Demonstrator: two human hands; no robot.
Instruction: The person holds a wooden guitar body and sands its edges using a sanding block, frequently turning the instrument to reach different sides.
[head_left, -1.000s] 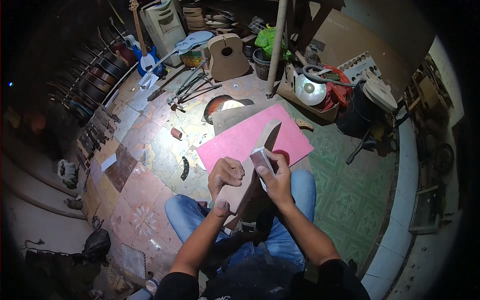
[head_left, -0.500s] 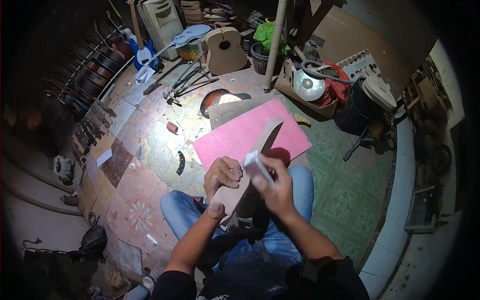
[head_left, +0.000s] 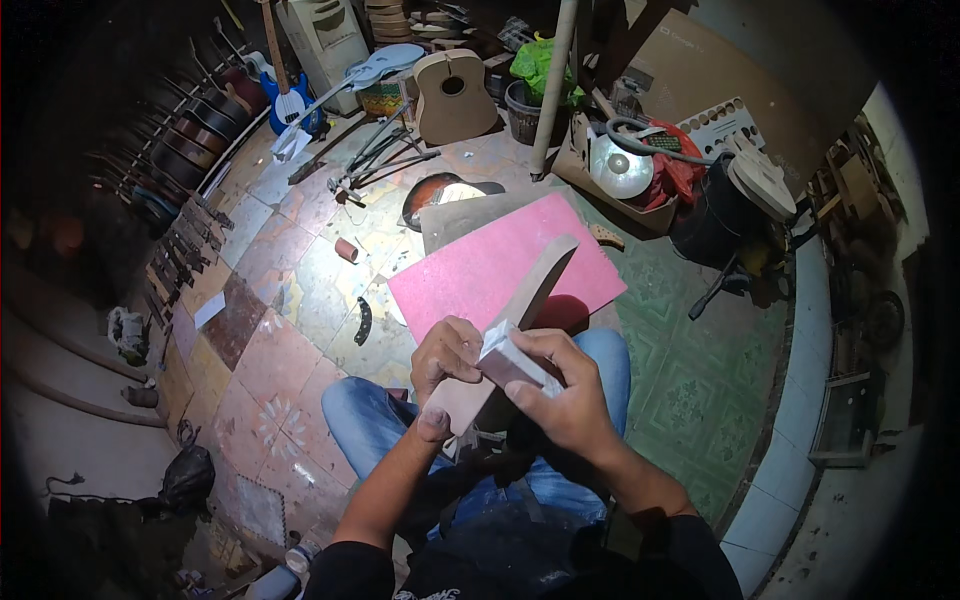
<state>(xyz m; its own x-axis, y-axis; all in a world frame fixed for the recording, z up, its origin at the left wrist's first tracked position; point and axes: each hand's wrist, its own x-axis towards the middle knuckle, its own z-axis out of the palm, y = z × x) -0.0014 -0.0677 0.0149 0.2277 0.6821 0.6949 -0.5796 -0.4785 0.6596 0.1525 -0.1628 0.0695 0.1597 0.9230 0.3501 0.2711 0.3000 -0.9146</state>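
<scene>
A long, pale brown wooden piece [head_left: 540, 280], broad at its near end and curving to a rounded far tip, lies slantwise above my lap. My left hand [head_left: 446, 360] grips it from the left, fingers curled and thumb by the broad end. In my right hand [head_left: 570, 390] is a rectangular sanding block [head_left: 515, 362] with a whitish wrap, pinched between thumb and fingers. The block rests against the wood's right side, close to my left fingers. Its underside is hidden.
Beyond my knees a pink sheet [head_left: 450, 285] lies on the tiled floor. Past it are a sunburst guitar body [head_left: 428, 198], a metal stand [head_left: 375, 160] and an acoustic guitar body [head_left: 455, 110]. A black bucket [head_left: 705, 225] stands right; guitars [head_left: 190, 145] line the left.
My right hand has drawn the sanding block a little toward me along the wood. My left hand keeps its grip, and the wooden piece has barely shifted.
</scene>
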